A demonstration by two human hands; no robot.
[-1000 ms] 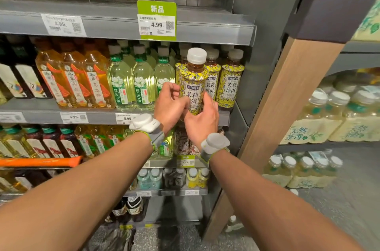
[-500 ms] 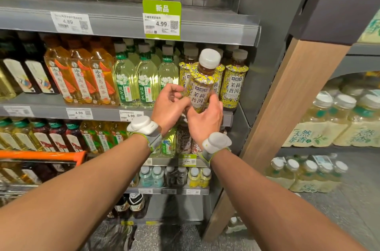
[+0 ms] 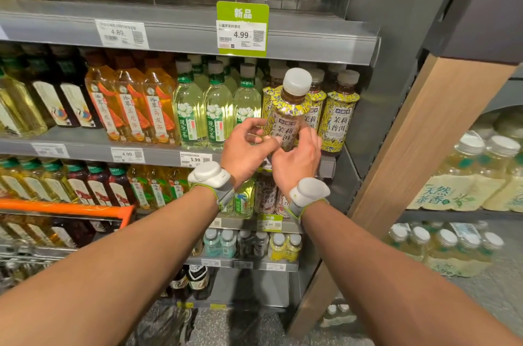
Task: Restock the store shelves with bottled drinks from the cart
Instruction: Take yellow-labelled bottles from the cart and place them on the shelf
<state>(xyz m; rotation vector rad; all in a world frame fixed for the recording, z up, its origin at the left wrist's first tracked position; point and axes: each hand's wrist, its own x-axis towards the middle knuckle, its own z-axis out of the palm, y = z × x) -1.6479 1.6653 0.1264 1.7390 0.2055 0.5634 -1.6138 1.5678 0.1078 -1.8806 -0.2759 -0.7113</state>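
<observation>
The left hand (image 3: 244, 151) and right hand (image 3: 297, 164) are together holding one bottle (image 3: 285, 116) by its lower half. The left thumb is pressing on the label with the fingers curling at the bottle's 8 o'clock. The right fingers are wrapping round it from 4 o'clock. The bottle is rising above both hands toward 12 o'clock, leaning slightly right, its white cap (image 3: 297, 80) uppermost, in front of the shelf (image 3: 169, 151). Matching yellow bottles (image 3: 338, 116) are standing just behind it at 3 o'clock, and pale green bottles (image 3: 189, 113) at 9 o'clock. A green price tag (image 3: 242, 25) is hanging at 12 o'clock. The cart handle (image 3: 65, 208) is showing at 8 o'clock, well apart.
</observation>
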